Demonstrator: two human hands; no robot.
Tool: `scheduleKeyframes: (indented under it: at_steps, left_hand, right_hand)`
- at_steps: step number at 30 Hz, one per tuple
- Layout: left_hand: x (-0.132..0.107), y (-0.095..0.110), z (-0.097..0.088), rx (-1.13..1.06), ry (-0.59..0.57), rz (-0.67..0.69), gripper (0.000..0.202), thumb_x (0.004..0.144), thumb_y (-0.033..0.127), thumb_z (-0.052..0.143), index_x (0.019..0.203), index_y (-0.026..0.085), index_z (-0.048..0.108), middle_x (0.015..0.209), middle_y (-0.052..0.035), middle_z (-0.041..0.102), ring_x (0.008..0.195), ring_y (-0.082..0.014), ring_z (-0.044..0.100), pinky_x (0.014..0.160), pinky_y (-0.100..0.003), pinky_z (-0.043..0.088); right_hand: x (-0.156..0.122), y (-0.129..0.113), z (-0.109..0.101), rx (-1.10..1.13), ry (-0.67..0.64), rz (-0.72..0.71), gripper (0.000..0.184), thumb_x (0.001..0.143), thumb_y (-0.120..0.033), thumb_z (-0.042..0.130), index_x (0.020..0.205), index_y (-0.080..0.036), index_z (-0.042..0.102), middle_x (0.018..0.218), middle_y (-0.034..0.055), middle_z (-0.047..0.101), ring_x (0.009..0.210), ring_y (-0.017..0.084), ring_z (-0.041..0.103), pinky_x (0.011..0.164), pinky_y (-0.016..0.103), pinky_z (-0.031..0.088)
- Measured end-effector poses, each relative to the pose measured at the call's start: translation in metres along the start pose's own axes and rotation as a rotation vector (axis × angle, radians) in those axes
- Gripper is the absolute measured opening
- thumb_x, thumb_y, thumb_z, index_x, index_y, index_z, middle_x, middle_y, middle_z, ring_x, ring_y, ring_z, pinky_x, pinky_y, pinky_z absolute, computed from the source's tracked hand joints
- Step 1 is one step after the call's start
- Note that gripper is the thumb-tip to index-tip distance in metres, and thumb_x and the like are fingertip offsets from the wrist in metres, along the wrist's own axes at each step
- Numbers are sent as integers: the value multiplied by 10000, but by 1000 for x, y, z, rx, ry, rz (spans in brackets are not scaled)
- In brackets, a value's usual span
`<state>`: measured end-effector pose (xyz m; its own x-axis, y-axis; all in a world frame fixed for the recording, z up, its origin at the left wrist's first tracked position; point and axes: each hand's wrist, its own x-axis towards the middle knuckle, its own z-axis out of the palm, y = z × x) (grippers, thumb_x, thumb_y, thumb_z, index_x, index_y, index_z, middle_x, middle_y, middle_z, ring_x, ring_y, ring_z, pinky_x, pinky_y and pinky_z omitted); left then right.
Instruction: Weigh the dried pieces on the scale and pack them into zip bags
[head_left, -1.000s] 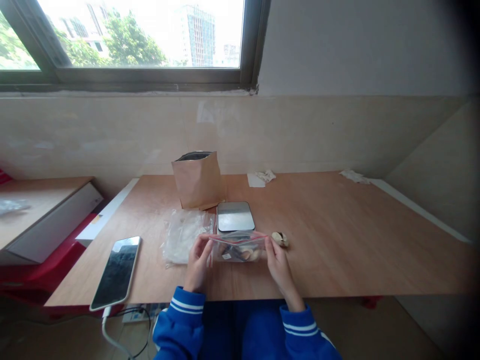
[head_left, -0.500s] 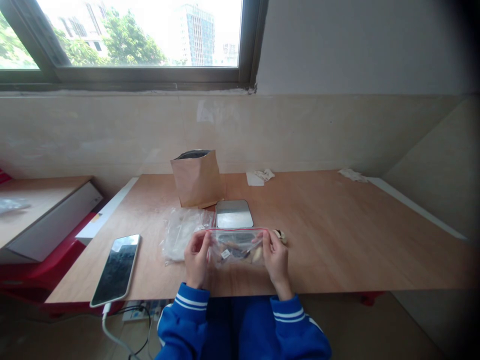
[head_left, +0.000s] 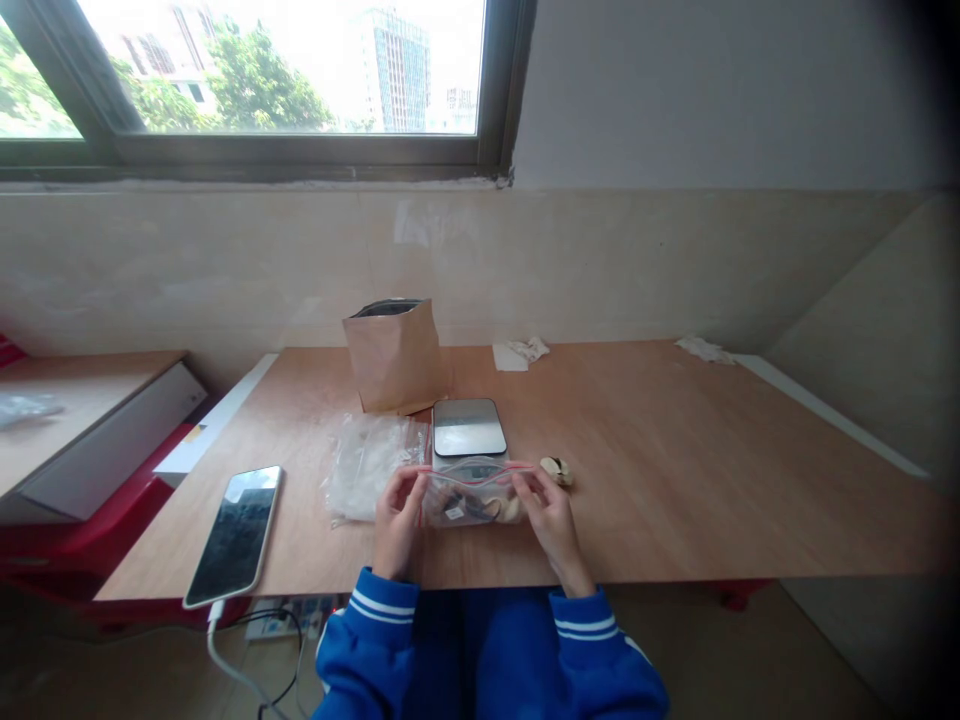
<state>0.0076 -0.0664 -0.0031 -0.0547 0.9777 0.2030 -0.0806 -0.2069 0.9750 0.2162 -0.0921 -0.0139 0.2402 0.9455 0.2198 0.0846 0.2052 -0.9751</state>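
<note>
Both my hands hold a small clear zip bag with a red seal strip, upright on the wooden table just in front of me. My left hand pinches the bag's left top corner and my right hand pinches its right top corner. Small pale and dark pieces lie inside the bag. A small digital scale with a shiny plate sits right behind the bag. One loose pale piece lies on the table beside my right hand.
A brown paper bag stands open behind the scale. A heap of empty clear plastic bags lies left of my hands. A phone with a cable lies at the table's left front edge. Crumpled tissues lie by the wall.
The bag has been lowered a little toward the table and my right fingers have slid inward along the seal strip. My left hand stays at the left corner.
</note>
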Motion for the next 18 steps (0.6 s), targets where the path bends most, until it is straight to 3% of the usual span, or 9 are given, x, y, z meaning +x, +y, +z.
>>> scheduleKeyframes:
  at_steps: [8, 18]
  left_hand:
    - [-3, 2, 0, 22, -14, 10, 189, 805, 336, 653, 898, 172, 641, 879, -34, 660, 872, -177, 607, 810, -289, 458]
    - [-4, 3, 1, 76, 50, 38, 197, 793, 351, 661, 849, 165, 629, 829, -29, 646, 808, -165, 598, 751, -270, 458]
  right_hand:
    - [-2, 0, 3, -15, 66, -37, 252, 844, -422, 586, 935, -200, 662, 891, 55, 720, 825, 217, 649, 771, 342, 481]
    - [-8, -1, 6, -98, 207, -96, 219, 810, -399, 613, 820, -192, 683, 899, 51, 705, 897, 221, 630, 875, 379, 466]
